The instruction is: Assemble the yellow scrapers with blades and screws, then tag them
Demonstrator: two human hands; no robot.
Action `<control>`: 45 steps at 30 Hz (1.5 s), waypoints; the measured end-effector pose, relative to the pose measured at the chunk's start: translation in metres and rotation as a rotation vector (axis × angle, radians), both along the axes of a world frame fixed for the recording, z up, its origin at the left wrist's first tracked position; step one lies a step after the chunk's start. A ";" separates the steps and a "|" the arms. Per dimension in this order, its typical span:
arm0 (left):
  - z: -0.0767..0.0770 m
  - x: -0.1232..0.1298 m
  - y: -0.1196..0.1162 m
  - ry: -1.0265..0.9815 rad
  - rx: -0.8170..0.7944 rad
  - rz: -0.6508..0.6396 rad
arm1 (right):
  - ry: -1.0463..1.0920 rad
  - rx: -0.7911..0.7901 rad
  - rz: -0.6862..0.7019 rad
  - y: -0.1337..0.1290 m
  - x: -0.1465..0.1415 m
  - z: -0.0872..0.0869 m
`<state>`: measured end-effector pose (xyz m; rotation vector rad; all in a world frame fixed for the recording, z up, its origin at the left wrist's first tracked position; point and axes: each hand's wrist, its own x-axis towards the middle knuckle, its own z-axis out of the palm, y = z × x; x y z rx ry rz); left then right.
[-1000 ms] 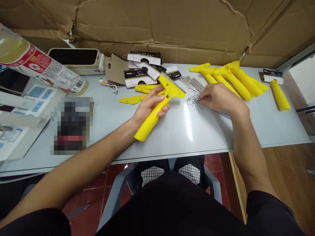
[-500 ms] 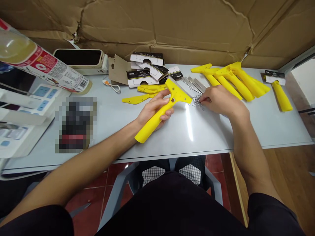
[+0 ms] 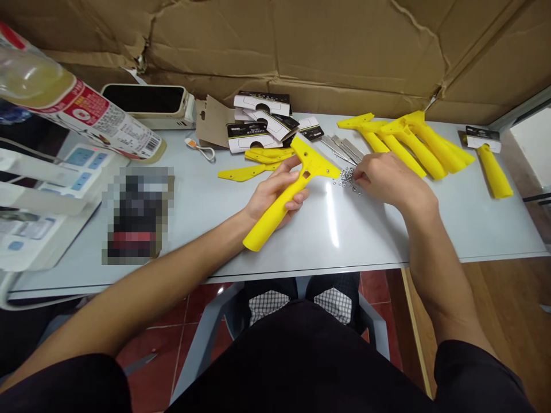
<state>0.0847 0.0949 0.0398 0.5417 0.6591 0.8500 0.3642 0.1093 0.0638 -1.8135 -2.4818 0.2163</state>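
Note:
A yellow scraper [image 3: 275, 212] lies tilted in my left hand [image 3: 269, 195], whose fingers wrap round the upper handle. Its wide head points up and to the right, with a thin metal edge along the far side. My right hand [image 3: 383, 175] is at a pile of small metal nuts or screws [image 3: 346, 176] just right of that head. The fingertips are pinched together; whatever they hold is hidden or too small to name. Metal blades [image 3: 344, 148] lie behind the pile. Flat yellow parts [image 3: 241, 173] rest beyond my left hand.
More yellow scraper handles [image 3: 408, 143] lie at the back right, and one with a card label [image 3: 495, 172] is farther right. Printed cards [image 3: 262, 123] are heaped at the back. On the left are a bottle [image 3: 99, 115], a phone [image 3: 144, 100] and a power strip [image 3: 77, 172].
The whole view has shifted slightly. Both hands hold nearly the same places, the left still on the scraper and the right still at the small metal pile.

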 end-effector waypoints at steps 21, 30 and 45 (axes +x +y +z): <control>-0.011 0.010 -0.010 0.078 0.125 -0.002 | 0.542 0.160 0.297 -0.017 -0.065 0.046; -0.009 0.011 -0.009 0.078 0.158 -0.018 | 0.646 0.065 0.219 -0.012 -0.066 0.040; -0.010 0.014 -0.014 0.138 0.276 0.002 | 0.566 0.001 0.187 -0.014 -0.068 0.050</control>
